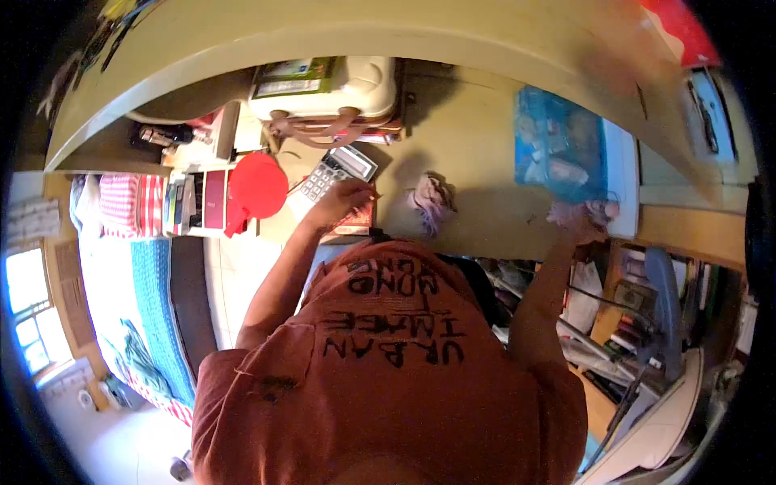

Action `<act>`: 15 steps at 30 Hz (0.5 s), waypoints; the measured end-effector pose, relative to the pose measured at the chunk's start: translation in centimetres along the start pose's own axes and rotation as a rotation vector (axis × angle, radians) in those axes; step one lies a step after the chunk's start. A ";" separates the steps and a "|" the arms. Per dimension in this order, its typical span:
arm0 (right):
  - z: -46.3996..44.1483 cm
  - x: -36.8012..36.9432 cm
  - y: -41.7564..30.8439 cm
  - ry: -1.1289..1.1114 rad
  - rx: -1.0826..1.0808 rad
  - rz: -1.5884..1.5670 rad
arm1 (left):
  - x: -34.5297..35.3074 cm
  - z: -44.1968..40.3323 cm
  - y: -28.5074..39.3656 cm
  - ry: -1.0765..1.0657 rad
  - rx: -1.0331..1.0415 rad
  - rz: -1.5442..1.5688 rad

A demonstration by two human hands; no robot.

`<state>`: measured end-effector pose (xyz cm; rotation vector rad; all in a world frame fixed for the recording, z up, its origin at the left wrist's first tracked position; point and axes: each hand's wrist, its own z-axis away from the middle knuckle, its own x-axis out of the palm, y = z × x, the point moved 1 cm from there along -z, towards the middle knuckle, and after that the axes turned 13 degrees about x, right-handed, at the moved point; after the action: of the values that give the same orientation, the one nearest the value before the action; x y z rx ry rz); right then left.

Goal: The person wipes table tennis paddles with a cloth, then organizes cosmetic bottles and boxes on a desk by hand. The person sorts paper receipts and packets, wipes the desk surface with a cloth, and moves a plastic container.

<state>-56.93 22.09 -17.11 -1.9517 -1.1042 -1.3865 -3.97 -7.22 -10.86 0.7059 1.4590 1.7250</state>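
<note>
My left hand (346,204) is over the desk, its fingers bent and drawn together. What they hold, if anything, is too small to make out. Just beyond this hand lies a grey calculator (333,174) with light keys. A red printed booklet or box (360,220) shows partly under the hand. Off to the right, my right hand (588,230) is at the desk's front edge, blurred and in shade. Something pale pink and crumpled (575,213) shows at its fingers, which I cannot see clearly. Between my hands sits a crumpled cloth-like bundle (432,198).
A blue translucent bag (559,145) lies beyond my right hand. At the back stands a white case (368,85) with brown handles. A round red object (259,186) is on the left. An overhead shelf edge (388,40) arches across. Below right is a cluttered open drawer or shelf (614,323).
</note>
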 end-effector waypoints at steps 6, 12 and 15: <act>0.7 0.3 1.3 0.144 -0.174 0.137 | 1.3 0.3 -1.1 -0.067 -0.039 0.158; 6.0 0.9 5.7 0.618 -0.471 0.592 | 1.8 0.6 -0.9 -0.133 0.026 0.237; 7.8 1.4 9.7 0.819 -0.481 0.835 | 2.4 0.3 1.3 -0.197 0.082 0.163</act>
<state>-44.51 23.22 -18.07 -1.5157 0.4122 -1.7220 -5.31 -5.15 -9.72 1.0330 1.3730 1.6701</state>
